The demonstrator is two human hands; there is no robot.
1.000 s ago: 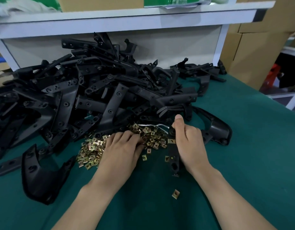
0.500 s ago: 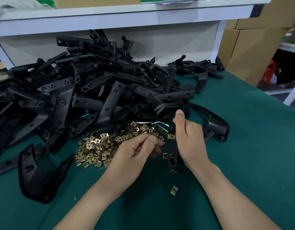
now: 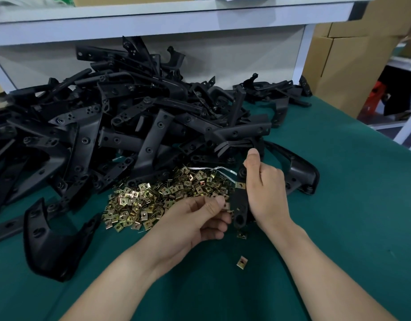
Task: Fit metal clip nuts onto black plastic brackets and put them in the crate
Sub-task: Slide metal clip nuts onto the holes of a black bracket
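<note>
My right hand point(image 3: 264, 188) grips a black plastic bracket point(image 3: 240, 205) upright on the green mat, thumb pointing up; one brass clip nut point(image 3: 240, 185) sits on the bracket's edge. My left hand point(image 3: 199, 218) pinches a clip nut point(image 3: 226, 206) between thumb and forefinger right against the bracket's left side. A heap of brass clip nuts point(image 3: 153, 198) lies just left of my hands. A big pile of black brackets point(image 3: 121, 126) fills the back and left of the mat. The crate is out of view.
Two loose clip nuts point(image 3: 242, 262) lie on the green mat point(image 3: 338, 216) below the bracket. A curved black bracket point(image 3: 47, 242) lies at the left front, another point(image 3: 299, 172) behind my right hand. A white shelf point(image 3: 176, 22) and cardboard boxes point(image 3: 352, 66) stand behind.
My left hand lifted off the nut heap with a clip nut pinched in its fingers and moved right to the bracket. My right hand stayed on the bracket.
</note>
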